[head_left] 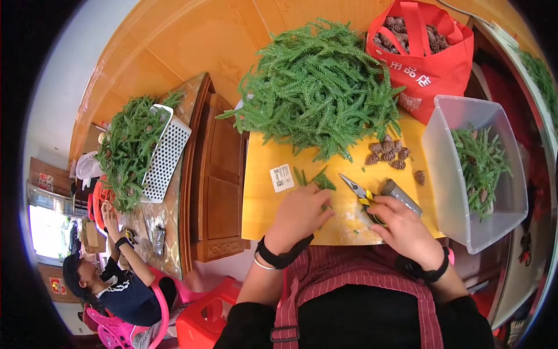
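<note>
My right hand [404,228] is closed around the yellow-and-black handles of needle-nose pliers [361,191], whose jaws point up and left over the yellow tabletop [260,210]. At its knuckles lies a grey cylinder, seemingly a bundle of wire [402,195]. My left hand [299,214] has its fingers curled over a small green artificial pine sprig [321,180], its tips showing beyond the fingers and a bit of green between them. Several brown pine cones [388,151] lie past the pliers, and one cone [419,177] sits apart.
Pine branches [317,87] are heaped at the back. A red bag [427,70] of cones stands back right, and a clear bin [439,168] with coned sprigs stands right. A white label [281,178] lies left. Another person [125,291] works at a left table beside a white basket [168,157].
</note>
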Tool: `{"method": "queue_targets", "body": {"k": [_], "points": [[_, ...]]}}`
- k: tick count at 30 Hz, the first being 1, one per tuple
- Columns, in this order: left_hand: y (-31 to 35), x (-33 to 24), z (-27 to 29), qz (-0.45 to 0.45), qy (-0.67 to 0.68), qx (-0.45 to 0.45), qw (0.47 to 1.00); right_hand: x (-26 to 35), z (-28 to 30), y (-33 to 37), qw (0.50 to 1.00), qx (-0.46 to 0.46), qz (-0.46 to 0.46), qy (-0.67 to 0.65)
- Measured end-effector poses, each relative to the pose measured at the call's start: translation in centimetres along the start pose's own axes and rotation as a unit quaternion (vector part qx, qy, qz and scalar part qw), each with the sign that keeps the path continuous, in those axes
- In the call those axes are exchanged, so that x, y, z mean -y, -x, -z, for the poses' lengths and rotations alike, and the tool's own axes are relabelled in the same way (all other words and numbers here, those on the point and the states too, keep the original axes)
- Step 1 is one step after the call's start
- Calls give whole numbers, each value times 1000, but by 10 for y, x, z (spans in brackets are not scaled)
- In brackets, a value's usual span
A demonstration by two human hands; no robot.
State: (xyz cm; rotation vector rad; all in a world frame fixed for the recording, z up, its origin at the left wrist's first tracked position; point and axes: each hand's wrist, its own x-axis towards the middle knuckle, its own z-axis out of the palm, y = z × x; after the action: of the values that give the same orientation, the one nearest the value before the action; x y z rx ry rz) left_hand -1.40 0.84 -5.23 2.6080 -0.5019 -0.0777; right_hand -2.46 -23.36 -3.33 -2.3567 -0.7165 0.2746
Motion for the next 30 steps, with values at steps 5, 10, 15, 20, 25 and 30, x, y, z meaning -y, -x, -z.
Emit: {"method": "queue_targets", "body": {"k": [5, 10, 15, 20, 25, 30], "points": [[-11, 2, -12, 33, -64, 0, 997, -13, -22, -11, 999, -29, -7, 35], [-16, 4, 7, 105, 347, -13, 932, -12, -12, -18, 999, -25, -23, 3], [-20, -21, 27, 94, 585, 9, 806, -1, -5, -30, 917, -124, -21, -379], [-29, -32, 25, 58, 649, -6, 758, 9, 9, -42, 872, -113, 4, -476], [-35, -36, 23, 45, 687, 22, 725, 2, 14, -48, 884, -120, 30, -451], [-38, -36, 22, 89, 730, 23, 678, 5, 18, -46, 867, -128, 10, -481]]}}
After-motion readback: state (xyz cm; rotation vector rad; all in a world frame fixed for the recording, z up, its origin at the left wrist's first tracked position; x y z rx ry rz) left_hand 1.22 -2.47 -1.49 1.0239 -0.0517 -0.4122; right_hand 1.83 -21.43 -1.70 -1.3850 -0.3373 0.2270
